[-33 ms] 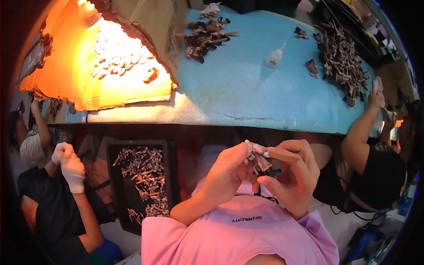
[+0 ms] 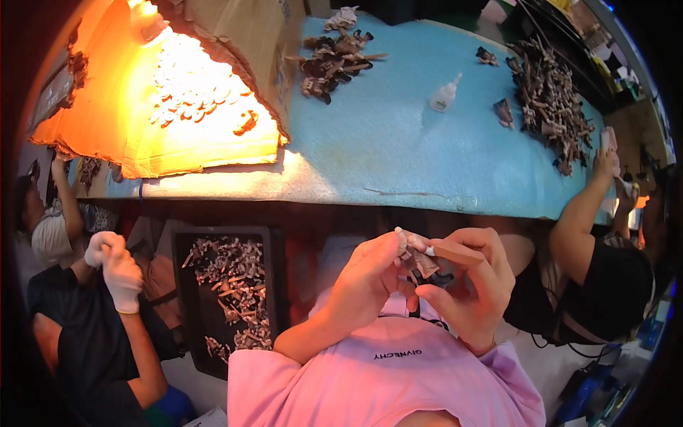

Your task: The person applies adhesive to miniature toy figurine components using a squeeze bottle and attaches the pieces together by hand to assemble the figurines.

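Above my lap, in front of my pink shirt, both hands work on one small figurine [image 2: 425, 266] with a brown body, pale upper parts and a dark lower end. My left hand [image 2: 364, 281] pinches its upper part between thumb and fingers. A flat tan-brown piece [image 2: 457, 252] with a white tip lies along the fingers of my right hand [image 2: 484, 281], pointing at the figurine. My right thumb is near the dark end. Whether the tan piece is joined to the figurine I cannot tell; my fingers hide part of both.
A black tray [image 2: 186, 313] of small parts stands left of me. On the blue table [image 2: 341, 167] are a white dropper bottle [image 2: 442, 96], brown figurine piles [image 2: 551, 103] and a brightly lit cardboard box [image 2: 235, 158]. People sit on both sides; one wears white gloves [image 2: 117, 267].
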Tool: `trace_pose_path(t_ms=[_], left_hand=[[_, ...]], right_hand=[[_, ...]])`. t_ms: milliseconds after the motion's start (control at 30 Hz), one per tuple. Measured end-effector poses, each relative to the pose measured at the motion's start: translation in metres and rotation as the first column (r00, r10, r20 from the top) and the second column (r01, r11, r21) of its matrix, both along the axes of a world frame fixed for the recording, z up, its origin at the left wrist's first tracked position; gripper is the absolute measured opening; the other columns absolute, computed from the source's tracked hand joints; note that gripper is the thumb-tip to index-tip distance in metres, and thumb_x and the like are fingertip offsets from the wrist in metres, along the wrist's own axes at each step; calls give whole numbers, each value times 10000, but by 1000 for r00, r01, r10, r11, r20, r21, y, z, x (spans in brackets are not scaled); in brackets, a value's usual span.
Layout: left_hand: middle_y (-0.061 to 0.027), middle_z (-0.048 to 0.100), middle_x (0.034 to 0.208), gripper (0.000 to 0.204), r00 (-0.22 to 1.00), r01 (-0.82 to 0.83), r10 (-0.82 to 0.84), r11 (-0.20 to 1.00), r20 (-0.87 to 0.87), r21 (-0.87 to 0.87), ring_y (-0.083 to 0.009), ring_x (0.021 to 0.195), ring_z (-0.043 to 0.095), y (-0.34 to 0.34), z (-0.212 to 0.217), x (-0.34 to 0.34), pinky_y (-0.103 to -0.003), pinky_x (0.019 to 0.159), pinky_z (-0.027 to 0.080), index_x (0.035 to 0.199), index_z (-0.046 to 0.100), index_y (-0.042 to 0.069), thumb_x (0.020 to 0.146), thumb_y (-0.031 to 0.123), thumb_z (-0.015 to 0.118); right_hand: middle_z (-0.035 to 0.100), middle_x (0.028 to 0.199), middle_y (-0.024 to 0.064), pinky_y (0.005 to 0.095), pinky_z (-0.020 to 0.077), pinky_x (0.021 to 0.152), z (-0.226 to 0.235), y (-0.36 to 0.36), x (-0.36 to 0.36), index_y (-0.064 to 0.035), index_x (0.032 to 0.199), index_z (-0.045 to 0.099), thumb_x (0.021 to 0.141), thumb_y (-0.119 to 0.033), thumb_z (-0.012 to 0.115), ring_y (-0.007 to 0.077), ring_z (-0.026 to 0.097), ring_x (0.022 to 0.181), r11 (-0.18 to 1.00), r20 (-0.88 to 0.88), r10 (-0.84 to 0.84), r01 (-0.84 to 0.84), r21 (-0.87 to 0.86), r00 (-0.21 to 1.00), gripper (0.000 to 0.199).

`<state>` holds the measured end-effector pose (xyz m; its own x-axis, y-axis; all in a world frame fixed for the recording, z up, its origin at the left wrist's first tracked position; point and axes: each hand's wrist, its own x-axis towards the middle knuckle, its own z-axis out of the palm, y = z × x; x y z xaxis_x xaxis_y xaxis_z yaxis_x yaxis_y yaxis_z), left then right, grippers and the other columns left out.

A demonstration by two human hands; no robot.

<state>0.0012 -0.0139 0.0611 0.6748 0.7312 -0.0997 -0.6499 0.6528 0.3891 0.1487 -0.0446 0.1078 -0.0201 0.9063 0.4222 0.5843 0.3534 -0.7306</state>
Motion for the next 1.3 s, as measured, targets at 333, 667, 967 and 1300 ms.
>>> trace_pose_path(t_ms=[333, 667, 967, 1300], left_hand=[[-54, 584, 900, 311, 958, -180, 208, 972, -200, 150, -99, 778, 547, 6, -6, 1, -220, 523, 478, 1040, 563, 14, 923, 276, 445], [-80, 576, 946, 306, 826, -244, 400, 889, -398, 388, -148, 656, 633, 8, -14, -15, -179, 462, 449, 1131, 504, 19, 929, 240, 438], [-119, 512, 1090, 371, 808, -417, 471, 882, -355, 220, -206, 765, 633, 4, -29, -36, -236, 544, 500, 1250, 427, -3, 931, 186, 416], [-154, 515, 1096, 354, 848, -237, 330, 936, -415, 259, -215, 769, 618, -2, -29, -15, -259, 545, 502, 1230, 439, -29, 903, 106, 437]], right_hand=[[574, 937, 129, 233, 502, 589, -11, 9, -8, 25, 986, 589, 670, 25, 678, 194, 602, 777, 988, -126, -21, 2, -156, 992, 329], [571, 887, 79, 204, 497, 598, -26, 41, -14, 52, 948, 584, 758, 52, 581, 117, 569, 766, 923, -539, 12, -216, -318, 842, 191], [619, 734, 64, 228, 448, 520, -74, 167, -17, 54, 923, 618, 818, -117, 587, 81, 547, 611, 921, -386, 132, -257, -293, 913, 204], [536, 1093, 215, 360, 494, 661, -92, 226, 15, -1, 1083, 554, 753, -31, 599, 299, 604, 753, 917, 237, -257, 160, 364, 937, 335]])
